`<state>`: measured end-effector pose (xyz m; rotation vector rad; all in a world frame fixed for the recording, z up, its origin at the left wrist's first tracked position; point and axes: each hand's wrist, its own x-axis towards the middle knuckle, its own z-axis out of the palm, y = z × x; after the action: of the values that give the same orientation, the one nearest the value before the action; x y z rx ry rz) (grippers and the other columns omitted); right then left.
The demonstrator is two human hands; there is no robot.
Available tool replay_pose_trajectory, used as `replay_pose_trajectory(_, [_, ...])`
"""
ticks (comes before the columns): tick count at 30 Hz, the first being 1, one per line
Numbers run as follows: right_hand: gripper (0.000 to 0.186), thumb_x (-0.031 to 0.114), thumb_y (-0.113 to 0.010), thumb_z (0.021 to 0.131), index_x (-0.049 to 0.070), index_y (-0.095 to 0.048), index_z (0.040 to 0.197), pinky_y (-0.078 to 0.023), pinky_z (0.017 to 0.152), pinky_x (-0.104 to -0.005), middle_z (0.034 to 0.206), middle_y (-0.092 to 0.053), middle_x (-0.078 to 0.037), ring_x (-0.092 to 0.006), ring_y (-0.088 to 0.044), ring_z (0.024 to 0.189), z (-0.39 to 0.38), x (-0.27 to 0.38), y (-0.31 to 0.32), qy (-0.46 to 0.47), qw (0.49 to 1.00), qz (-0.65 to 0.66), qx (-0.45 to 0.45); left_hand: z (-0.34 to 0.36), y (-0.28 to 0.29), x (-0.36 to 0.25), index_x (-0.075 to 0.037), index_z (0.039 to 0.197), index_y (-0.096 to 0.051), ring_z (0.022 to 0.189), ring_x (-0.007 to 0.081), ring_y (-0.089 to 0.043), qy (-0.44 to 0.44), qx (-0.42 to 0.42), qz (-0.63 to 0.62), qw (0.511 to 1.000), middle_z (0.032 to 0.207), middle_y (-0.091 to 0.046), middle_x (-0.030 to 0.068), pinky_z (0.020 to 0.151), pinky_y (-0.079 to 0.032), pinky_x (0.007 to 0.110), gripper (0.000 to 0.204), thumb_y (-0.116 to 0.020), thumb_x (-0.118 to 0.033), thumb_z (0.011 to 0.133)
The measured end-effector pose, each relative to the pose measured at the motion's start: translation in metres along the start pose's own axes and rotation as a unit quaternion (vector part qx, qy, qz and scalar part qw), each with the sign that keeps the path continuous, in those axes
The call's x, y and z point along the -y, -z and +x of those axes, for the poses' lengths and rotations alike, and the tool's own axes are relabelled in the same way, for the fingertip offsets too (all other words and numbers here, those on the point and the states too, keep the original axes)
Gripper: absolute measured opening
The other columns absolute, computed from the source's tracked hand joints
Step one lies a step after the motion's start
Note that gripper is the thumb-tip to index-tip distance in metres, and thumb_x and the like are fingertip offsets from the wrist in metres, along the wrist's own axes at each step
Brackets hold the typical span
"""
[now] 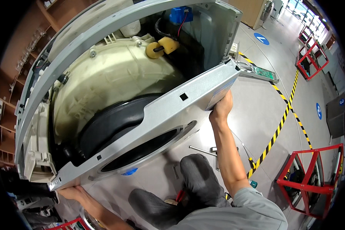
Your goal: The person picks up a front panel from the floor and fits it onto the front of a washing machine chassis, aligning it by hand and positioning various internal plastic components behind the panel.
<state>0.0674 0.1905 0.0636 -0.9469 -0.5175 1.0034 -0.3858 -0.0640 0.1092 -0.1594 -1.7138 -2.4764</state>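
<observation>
So, grey floor everywhere, with yellow-and-black tape crossing on the right. Taking up most of the view is a washer with its guts showing. The panel, silvery metal with a big round hole in it, sits between me and the washer's insides. It slants from low on the left to high on the right, with a wide gap behind its top edge. Its right corner is right by the frame, but can't tell if they touch.

Behind it there's the cream tub, with a black gasket partly hidden by the panel. Off to the right is a red cart with stuff in it. A strip with a green board on it sticks out past the panel's right corner.

Both hands are on the panel: right hand gripping its right end, left hand gripping the lower left end. Fingers are mostly out of sight, so no idea how tight.

Small stuff: two yellow blocks above the tub, a blue part higher up, and a yellow-handled tool down by the tape.
</observation>
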Motion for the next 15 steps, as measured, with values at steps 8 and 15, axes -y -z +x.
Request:
replay_pose_trajectory(8, [0.036,0.031,-0.030,0.097,0.004,-0.054,0.092,-0.040,0.075,-0.0255,0.086,-0.054,-0.004,-0.0107,-0.049,0.081,0.004,-0.008,0.003,0.036,0.999,-0.006,0.025,0.011,0.008,0.008,0.000,0.109,-0.054,0.089,0.0249,-0.061,0.001,0.006,-0.003,1.000,0.105,-0.059,0.0122,0.076,-0.054,0.036,0.036,-0.041,-0.029,0.091])
replay_pose_trajectory(15, [0.040,0.034,-0.030,0.098,0.002,-0.054,0.099,-0.041,0.078,-0.0264,0.091,-0.055,-0.005,-0.0123,-0.051,0.084,-0.004,0.004,-0.007,0.003,1.000,0.012,0.004,0.008,0.003,0.005,-0.002,0.107,-0.056,0.087,0.0243,-0.062,-0.022,-0.011,0.009,1.000,0.103,-0.060,0.0107,0.073,-0.054,0.034,0.038,-0.042,-0.033,0.091])
